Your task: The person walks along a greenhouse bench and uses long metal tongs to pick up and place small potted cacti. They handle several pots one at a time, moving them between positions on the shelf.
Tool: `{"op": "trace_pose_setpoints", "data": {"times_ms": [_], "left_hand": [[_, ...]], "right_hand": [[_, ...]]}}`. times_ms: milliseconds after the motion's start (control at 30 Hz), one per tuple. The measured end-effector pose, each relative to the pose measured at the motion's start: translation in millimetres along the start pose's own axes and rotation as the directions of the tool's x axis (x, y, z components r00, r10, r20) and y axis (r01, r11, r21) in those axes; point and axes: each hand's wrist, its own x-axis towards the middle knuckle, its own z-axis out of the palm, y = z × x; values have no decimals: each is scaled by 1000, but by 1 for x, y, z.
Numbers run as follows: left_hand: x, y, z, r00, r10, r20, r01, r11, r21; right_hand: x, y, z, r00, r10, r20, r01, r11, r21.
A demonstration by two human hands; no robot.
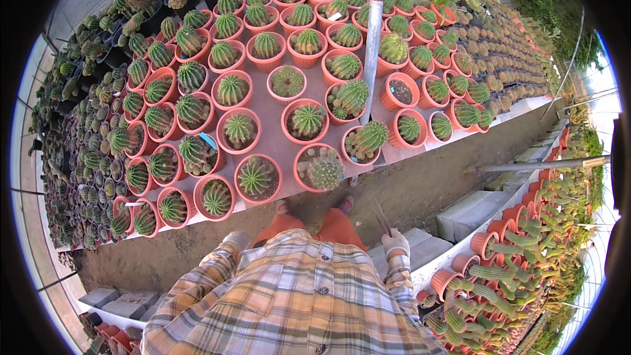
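My right hand (396,243), in a pale work glove, hangs by my right thigh. It grips a long, thin, pointed tool (381,217), possibly long tweezers; its exact kind is unclear. My left hand (238,240), also gloved, is low beside my left hip, its fingers too hidden to read. Before me, at the bench's near edge, stands a terracotta-coloured pot with a pale, spiny cactus (323,170). To its left is a potted ribbed green cactus (257,177). On its right, a leaning cactus with small offsets (369,139) fills another pot.
A metal post (373,34) rises through the bench (261,123), among rows of potted cacti. One pot (400,90) shows only soil. Concrete blocks (468,212) and a low shelf of long-stemmed cacti (485,296) border the dirt aisle (394,192) on the right.
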Motion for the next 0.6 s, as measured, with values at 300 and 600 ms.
{"op": "trace_pose_setpoints", "data": {"times_ms": [300,600], "left_hand": [[29,70,-18,994,-93,-57,94,996,1],[22,242,-108,897,-425,118,404,685,-607]], "right_hand": [[75,21,-47,993,-72,89,76,996,-48],[158,78,-112,990,-119,72,123,991,-53]]}}
